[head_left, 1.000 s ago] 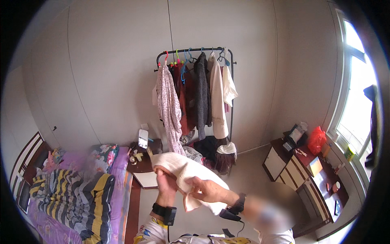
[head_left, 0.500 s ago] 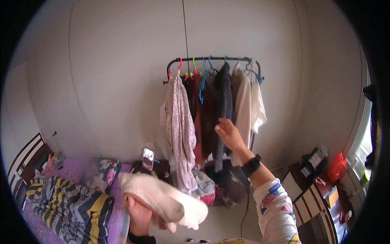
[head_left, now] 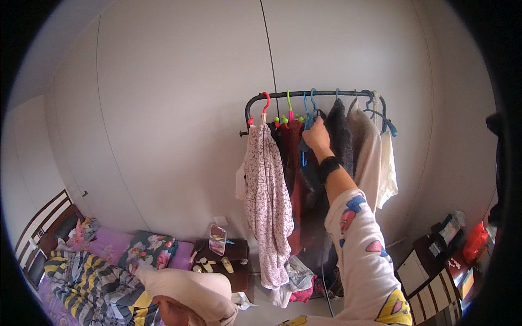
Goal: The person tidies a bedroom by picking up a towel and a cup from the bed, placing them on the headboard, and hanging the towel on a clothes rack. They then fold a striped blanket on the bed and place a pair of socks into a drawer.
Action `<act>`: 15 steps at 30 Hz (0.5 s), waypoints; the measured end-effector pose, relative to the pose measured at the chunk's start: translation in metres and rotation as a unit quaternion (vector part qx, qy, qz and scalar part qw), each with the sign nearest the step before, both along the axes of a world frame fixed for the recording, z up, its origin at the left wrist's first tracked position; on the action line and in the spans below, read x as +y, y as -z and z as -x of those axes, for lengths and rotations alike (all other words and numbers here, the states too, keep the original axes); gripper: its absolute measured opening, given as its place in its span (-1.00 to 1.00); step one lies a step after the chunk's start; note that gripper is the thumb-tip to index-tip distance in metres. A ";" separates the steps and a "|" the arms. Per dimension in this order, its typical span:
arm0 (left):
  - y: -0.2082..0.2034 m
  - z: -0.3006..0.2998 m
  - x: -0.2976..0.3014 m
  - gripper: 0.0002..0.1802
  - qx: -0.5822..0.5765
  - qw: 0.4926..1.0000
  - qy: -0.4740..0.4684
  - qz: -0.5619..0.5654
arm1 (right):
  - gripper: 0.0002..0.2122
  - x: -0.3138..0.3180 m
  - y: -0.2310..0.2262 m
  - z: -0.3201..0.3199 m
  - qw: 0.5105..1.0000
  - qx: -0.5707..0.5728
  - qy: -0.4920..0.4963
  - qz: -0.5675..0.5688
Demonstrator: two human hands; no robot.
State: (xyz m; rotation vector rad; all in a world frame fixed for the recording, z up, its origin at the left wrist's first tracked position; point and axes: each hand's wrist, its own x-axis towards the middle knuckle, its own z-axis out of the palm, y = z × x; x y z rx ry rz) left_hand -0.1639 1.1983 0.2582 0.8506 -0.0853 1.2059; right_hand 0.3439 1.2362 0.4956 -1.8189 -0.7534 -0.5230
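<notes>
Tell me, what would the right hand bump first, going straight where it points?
The right hand would probably meet a blue hanger first, which it seems to touch; then maybe the rail, but depth is unclear.

Hands: one left hand [head_left: 173, 314], one right hand [head_left: 317, 135]. Clothes rack [head_left: 326, 94]: one. Hangers: one red hanger [head_left: 267, 104], one lime-green hanger [head_left: 289, 106], at least two blue hangers [head_left: 310, 118]. Hanging clothes overlap, full tally unclear; one patterned garment [head_left: 266, 201], one white garment [head_left: 386, 174]. Pale garment [head_left: 190, 288]: one. Singles also: mirror [head_left: 218, 239], floral pillow [head_left: 148, 251], striped quilt [head_left: 98, 282], red bag [head_left: 476, 242].
</notes>
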 end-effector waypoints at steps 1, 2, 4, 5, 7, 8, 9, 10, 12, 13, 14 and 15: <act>0.009 0.008 0.007 -0.41 -0.006 0.999 -0.031 0.012 | -0.52 0.000 -0.001 -0.006 1.000 -0.015 -0.007 0.000; 0.019 0.016 0.012 -0.42 -0.013 0.998 -0.057 0.022 | -0.52 -0.001 -0.001 -0.013 0.999 -0.035 -0.012 0.003; 0.035 0.030 0.021 -0.43 -0.022 0.994 -0.103 0.038 | -0.51 -0.002 -0.004 -0.023 0.998 -0.007 -0.068 0.011; 0.043 0.036 0.024 -0.44 -0.025 0.991 -0.121 0.045 | -0.50 0.000 -0.005 -0.026 0.995 0.009 -0.097 0.021; 0.055 0.044 0.031 -0.46 -0.030 0.987 -0.147 0.053 | -0.46 0.005 -0.007 -0.028 0.986 0.061 -0.153 0.015; 0.061 0.046 0.033 -0.46 -0.032 0.986 -0.156 0.057 | -0.45 0.007 -0.008 -0.028 0.982 0.090 -0.162 0.022; 0.065 0.046 0.036 -0.47 -0.030 0.984 -0.166 0.057 | -0.49 0.011 -0.007 -0.025 0.990 0.050 -0.125 0.029; 0.068 0.046 0.038 -0.51 -0.021 0.983 -0.169 0.060 | -0.52 0.013 -0.007 -0.024 0.994 0.021 -0.093 0.053; 0.070 0.042 0.040 -0.59 -0.003 0.981 -0.179 0.068 | -0.61 0.014 -0.006 -0.022 0.996 0.036 -0.068 0.047; 0.070 0.038 0.040 -0.63 -0.006 0.985 -0.168 0.034 | -0.62 0.011 -0.007 -0.024 0.998 0.024 -0.051 0.030; 0.068 0.034 0.039 -0.66 -0.006 0.987 -0.159 0.000 | -0.64 0.008 -0.006 -0.025 0.999 0.019 -0.031 0.018; 0.066 0.030 0.037 -0.70 -0.005 0.989 -0.147 -0.033 | -0.64 0.002 -0.007 -0.029 0.999 0.008 -0.035 0.009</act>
